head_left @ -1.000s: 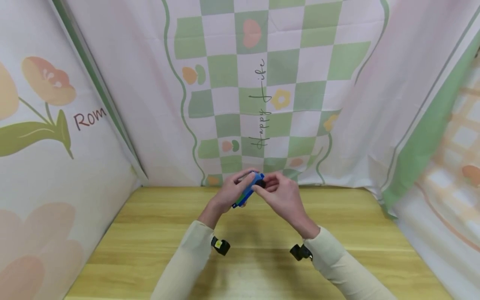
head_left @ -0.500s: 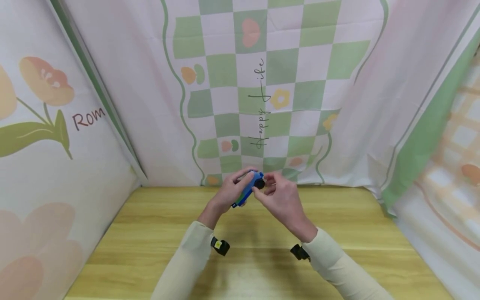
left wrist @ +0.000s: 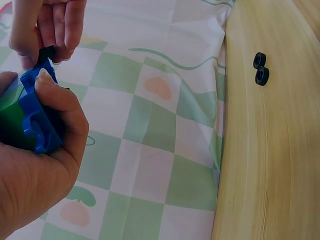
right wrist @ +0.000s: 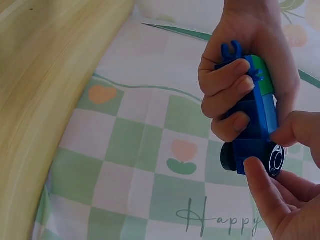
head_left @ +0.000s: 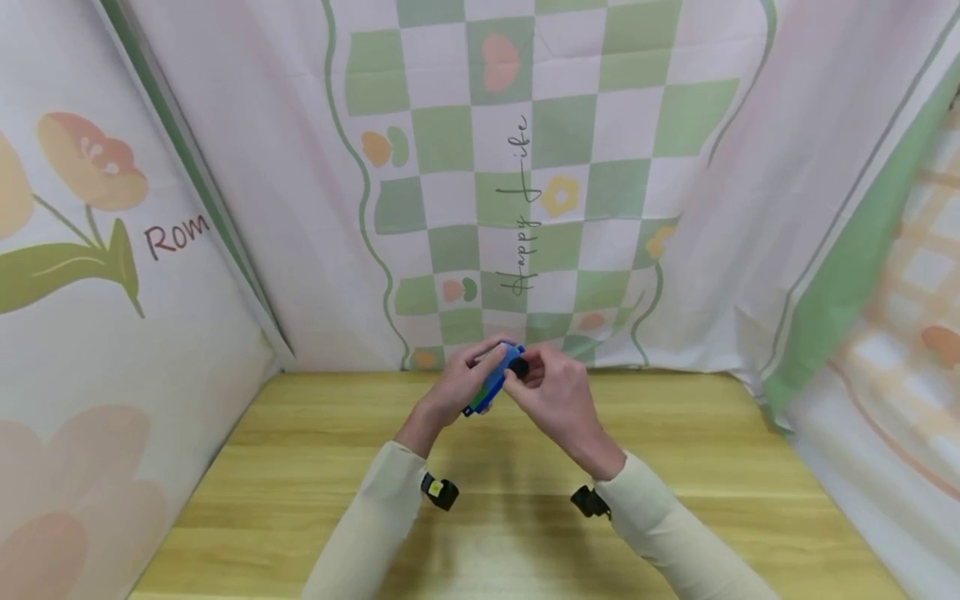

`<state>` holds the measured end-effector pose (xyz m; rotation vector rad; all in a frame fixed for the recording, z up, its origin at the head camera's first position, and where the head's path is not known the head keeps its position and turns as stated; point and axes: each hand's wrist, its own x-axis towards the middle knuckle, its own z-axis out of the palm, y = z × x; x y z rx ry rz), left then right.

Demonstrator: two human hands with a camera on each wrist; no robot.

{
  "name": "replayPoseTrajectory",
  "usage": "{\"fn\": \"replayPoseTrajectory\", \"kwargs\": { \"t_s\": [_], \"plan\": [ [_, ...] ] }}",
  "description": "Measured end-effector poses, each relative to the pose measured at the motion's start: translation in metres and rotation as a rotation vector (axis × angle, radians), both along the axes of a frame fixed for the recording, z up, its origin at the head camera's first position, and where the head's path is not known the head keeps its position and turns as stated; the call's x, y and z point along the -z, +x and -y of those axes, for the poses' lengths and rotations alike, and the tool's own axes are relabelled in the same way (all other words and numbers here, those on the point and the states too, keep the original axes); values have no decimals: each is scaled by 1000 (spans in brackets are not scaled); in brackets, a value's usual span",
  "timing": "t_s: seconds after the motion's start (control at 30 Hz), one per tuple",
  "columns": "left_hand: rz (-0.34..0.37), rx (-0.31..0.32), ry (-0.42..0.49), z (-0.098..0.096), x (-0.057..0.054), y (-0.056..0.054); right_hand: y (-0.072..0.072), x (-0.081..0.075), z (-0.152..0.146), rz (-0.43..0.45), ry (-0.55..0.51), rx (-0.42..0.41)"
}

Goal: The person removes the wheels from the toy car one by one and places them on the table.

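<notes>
A blue and green toy car (head_left: 491, 388) is tilted up above the table, gripped by my left hand (head_left: 456, 385). In the right wrist view, the left fingers curl around the blue underside of the car (right wrist: 254, 127), and open hooks stick out at one end. My right hand (head_left: 561, 392) pinches a black wheel (right wrist: 276, 159) at the other end between thumb and fingers. A second black wheel (right wrist: 228, 156) sits on the opposite side of that end. Fingers partly cover the near wheel in the head view.
Two loose black wheels, one wheel (left wrist: 259, 60) touching the other wheel (left wrist: 262, 76), stand on the wooden table (left wrist: 280, 150). A checked cloth (head_left: 510, 192) hangs behind the table, with more printed cloth at both sides.
Half a second ago the right fingers were spread slightly off the wheel, leaving it in plain sight; now they close over it again. The left hand and car barely moved.
</notes>
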<state>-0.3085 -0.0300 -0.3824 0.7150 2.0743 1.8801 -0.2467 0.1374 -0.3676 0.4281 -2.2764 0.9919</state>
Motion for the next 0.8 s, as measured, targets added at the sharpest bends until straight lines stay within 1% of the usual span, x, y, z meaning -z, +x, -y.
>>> {"fn": "replayPoseTrajectory", "kwargs": {
  "t_s": [0.27, 0.43, 0.63, 0.8],
  "plan": [
    [-26, 11, 19, 0, 4, -2, -4, 5, 4, 4, -4, 24],
    [-50, 22, 6, 0, 6, -5, -9, 10, 5, -28, -8, 39],
    [-43, 8, 4, 1, 3, -4, -13, 12, 9, -69, 15, 59],
    [-24, -11, 3, 2, 4, -5, -14, 12, 11, -94, 39, 75]
  ]
}}
